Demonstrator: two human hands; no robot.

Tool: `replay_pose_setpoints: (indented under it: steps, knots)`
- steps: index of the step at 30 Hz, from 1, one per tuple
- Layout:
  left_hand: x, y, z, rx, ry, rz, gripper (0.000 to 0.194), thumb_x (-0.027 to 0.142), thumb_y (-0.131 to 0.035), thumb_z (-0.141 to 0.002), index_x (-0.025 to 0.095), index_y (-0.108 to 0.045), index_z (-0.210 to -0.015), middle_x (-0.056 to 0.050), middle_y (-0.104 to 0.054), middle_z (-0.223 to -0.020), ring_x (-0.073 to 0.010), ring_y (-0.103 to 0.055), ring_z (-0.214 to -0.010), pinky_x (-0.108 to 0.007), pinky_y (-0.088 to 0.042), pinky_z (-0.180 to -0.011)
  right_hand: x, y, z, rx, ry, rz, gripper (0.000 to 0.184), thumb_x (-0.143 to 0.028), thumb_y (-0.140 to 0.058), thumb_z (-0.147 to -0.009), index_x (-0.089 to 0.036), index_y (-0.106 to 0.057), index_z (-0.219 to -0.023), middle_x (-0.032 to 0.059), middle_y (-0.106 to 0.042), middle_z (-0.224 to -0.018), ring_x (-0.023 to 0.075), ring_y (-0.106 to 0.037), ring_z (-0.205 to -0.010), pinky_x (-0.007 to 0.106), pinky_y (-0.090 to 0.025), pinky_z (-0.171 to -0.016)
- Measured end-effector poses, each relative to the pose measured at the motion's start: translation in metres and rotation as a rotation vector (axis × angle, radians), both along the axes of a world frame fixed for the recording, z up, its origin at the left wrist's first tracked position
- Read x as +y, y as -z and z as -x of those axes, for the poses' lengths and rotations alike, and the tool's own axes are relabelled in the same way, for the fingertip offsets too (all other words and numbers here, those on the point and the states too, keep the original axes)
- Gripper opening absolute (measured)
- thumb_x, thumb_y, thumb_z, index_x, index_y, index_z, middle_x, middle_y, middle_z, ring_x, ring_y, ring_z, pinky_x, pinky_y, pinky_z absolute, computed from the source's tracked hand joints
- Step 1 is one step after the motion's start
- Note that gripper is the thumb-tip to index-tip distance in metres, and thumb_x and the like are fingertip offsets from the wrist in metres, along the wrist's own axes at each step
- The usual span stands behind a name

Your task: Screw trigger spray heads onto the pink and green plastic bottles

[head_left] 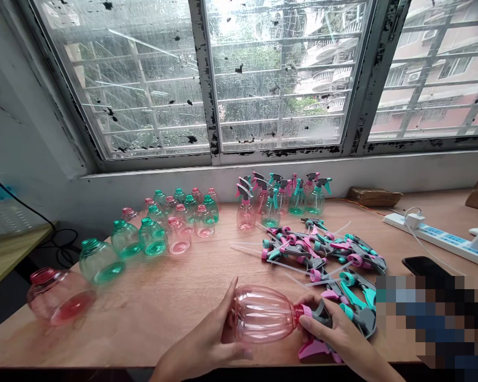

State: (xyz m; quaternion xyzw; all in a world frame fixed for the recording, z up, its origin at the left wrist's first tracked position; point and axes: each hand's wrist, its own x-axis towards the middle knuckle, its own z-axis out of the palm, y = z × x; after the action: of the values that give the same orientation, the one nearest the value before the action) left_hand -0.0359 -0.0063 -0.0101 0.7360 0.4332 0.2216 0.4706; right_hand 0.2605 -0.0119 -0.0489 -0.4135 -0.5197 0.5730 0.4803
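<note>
A clear pink spray bottle (265, 314) lies on its side in the air above the table's front edge. My left hand (209, 337) grips it around its base end, thumb on the far side and fingers beneath. At the neck, my right hand (330, 329) pinches the pink collar of a grey trigger sprayer (322, 313), which sits against the bottle's mouth. How far the collar is threaded I cannot tell. Just beyond my right hand spreads a heap of loose trigger sprayers (302, 249) in pink, teal and grey, with thin dip tubes sticking out.
Open-topped pink and green bottles (153, 236) stand in rows at the left. Several bottles with sprayers fitted (279, 201) stand by the window wall. At right are a white power strip (442, 239), a black phone (426, 265) and a brown package (374, 196).
</note>
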Motion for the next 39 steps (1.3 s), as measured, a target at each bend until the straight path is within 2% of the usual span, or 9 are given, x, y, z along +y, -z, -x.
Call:
replay_pose_setpoints:
  steps: [5, 13, 17, 22, 30, 33, 39]
  knots:
    - [0.001, -0.0008, 0.0005, -0.016, 0.055, -0.028, 0.11, 0.03, -0.077, -0.082, 0.027, 0.001, -0.16, -0.009, -0.023, -0.166, -0.0315, -0.023, -0.151, -0.044, -0.018, -0.125, 0.0006, 0.0006, -0.0005, -0.018, -0.005, -0.009, 0.035, -0.048, -0.079, -0.08, -0.018, -0.066, -0.093, -0.0022, -0.068, -0.067, 0.0165, -0.062, -0.063, 0.027, -0.048, -0.061]
    - [0.0014, 0.0053, 0.0011, 0.001, 0.013, -0.062, 0.105, 0.019, -0.072, -0.084, 0.031, 0.0, -0.159, -0.005, -0.029, -0.164, -0.0332, -0.03, -0.147, -0.049, -0.02, -0.124, 0.0012, 0.0023, -0.0005, 0.016, -0.025, 0.005, 0.035, -0.047, -0.08, -0.08, -0.018, -0.065, -0.094, -0.0018, -0.069, -0.067, 0.0158, -0.063, -0.062, 0.027, -0.05, -0.061]
    - [0.0019, 0.0058, 0.0027, -0.01, 0.028, -0.032, 0.107, 0.029, -0.077, -0.083, 0.028, -0.002, -0.16, -0.007, -0.019, -0.168, -0.0324, -0.023, -0.151, -0.047, -0.018, -0.125, 0.0017, 0.002, 0.0001, 0.036, -0.023, 0.015, 0.035, -0.046, -0.08, -0.079, -0.018, -0.065, -0.094, -0.002, -0.07, -0.067, 0.0158, -0.064, -0.062, 0.027, -0.051, -0.061]
    - [0.0028, 0.0056, 0.0055, 0.006, 0.023, -0.006, 0.098, 0.043, -0.071, -0.088, 0.024, -0.008, -0.16, -0.007, -0.013, -0.169, -0.0306, -0.013, -0.154, -0.045, -0.01, -0.127, 0.0018, 0.0045, -0.0002, 0.035, -0.017, 0.019, 0.036, -0.047, -0.081, -0.079, -0.018, -0.065, -0.094, -0.0018, -0.07, -0.066, 0.0161, -0.064, -0.061, 0.027, -0.051, -0.061]
    - [0.0013, 0.0005, 0.0005, 0.005, 0.023, -0.033, 0.104, 0.024, -0.073, -0.084, 0.029, -0.002, -0.159, -0.003, -0.018, -0.168, -0.0294, -0.024, -0.151, -0.043, -0.017, -0.126, 0.0015, 0.0027, 0.0004, 0.011, 0.006, 0.017, 0.037, -0.05, -0.08, -0.078, -0.019, -0.066, -0.093, -0.0021, -0.07, -0.065, 0.0161, -0.063, -0.061, 0.026, -0.05, -0.061]
    - [0.0006, 0.0009, 0.0004, 0.02, 0.011, -0.032, 0.103, 0.023, -0.071, -0.084, 0.029, 0.0, -0.159, -0.004, -0.021, -0.167, -0.0306, -0.027, -0.149, -0.046, -0.019, -0.125, 0.0008, 0.0013, 0.0003, 0.008, 0.0, 0.027, 0.037, -0.049, -0.08, -0.078, -0.019, -0.066, -0.094, -0.002, -0.07, -0.066, 0.0168, -0.064, -0.062, 0.027, -0.051, -0.062]
    - [0.0009, 0.0028, 0.0033, 0.022, -0.011, 0.016, 0.11, 0.03, -0.077, -0.081, 0.024, -0.001, -0.16, -0.007, -0.019, -0.168, -0.0334, -0.023, -0.151, -0.046, -0.017, -0.125, 0.0006, 0.0001, 0.0, 0.001, -0.014, 0.01, 0.037, -0.048, -0.08, -0.079, -0.018, -0.066, -0.095, -0.0019, -0.07, -0.067, 0.0171, -0.064, -0.063, 0.029, -0.05, -0.063]
